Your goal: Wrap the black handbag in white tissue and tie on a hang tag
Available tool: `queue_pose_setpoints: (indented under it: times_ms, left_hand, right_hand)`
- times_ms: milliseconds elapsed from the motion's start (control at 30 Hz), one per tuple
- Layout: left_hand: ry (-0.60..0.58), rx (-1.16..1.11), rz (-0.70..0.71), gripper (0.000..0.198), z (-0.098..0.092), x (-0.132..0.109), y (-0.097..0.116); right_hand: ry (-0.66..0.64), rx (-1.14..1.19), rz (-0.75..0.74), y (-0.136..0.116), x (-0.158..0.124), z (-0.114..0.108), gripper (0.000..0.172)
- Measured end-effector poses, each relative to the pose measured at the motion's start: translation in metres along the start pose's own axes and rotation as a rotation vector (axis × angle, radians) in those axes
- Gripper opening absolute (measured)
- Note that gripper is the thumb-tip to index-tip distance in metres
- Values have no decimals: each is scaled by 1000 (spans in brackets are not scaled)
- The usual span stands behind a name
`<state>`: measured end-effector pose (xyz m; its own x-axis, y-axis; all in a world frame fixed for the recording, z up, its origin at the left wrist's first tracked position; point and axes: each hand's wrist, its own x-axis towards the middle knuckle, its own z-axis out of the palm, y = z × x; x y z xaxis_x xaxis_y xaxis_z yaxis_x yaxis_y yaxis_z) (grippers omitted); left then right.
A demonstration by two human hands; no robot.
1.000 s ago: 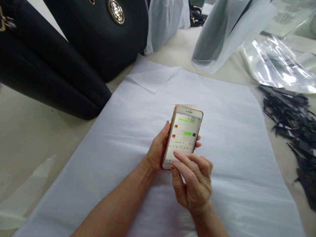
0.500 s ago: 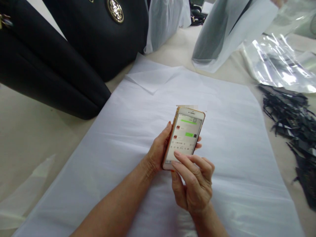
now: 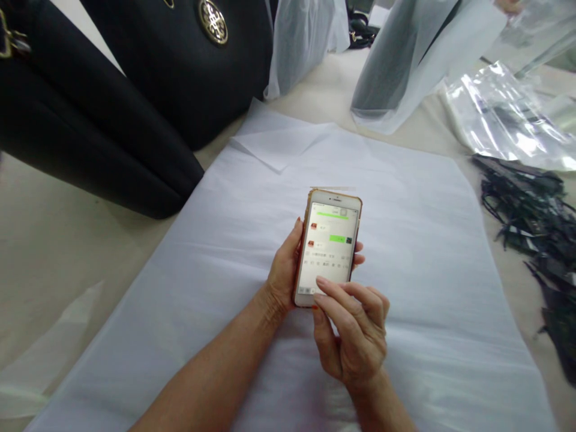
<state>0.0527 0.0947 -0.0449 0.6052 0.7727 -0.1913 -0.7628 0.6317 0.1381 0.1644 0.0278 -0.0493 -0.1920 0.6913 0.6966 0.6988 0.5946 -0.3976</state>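
My left hand [image 3: 288, 264] is wrapped around a smartphone [image 3: 330, 246] in a gold-edged case, its fingertips showing past the phone's right edge. A chat with green message bubbles and rows of characters lights the screen. Over the lower screen is my right hand [image 3: 355, 330], holding nothing, with bent fingers somewhat apart and the forefinger at the glass; whether it touches I cannot tell. Beneath both hands spreads a large white sheet [image 3: 216, 240], thin like tissue paper, with a folded piece at its far edge.
Black handbags [image 3: 180, 72], one with a round gold emblem, stand at the far left. Bags in translucent wrapping [image 3: 382, 84] stand at the back. Clear plastic sleeves [image 3: 508, 120] and a heap of black straps [image 3: 531, 210] lie on the right. Another person's hand [image 3: 509, 6] shows at the top right.
The phone's top has swung to the left in my left hand, so it stands more upright in view. My right hand has hardly moved.
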Motion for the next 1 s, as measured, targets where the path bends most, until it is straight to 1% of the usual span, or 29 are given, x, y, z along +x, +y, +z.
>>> queue_pose_setpoints:
  times_ms: [467, 1000]
  left_hand:
    - [7, 17, -34, 68, 3, -1, -2]
    - [32, 26, -60, 73, 3, 0, -2]
  right_hand:
    - [13, -35, 8, 3, -2, 3, 12]
    - [18, -29, 12, 2, -2, 3, 13]
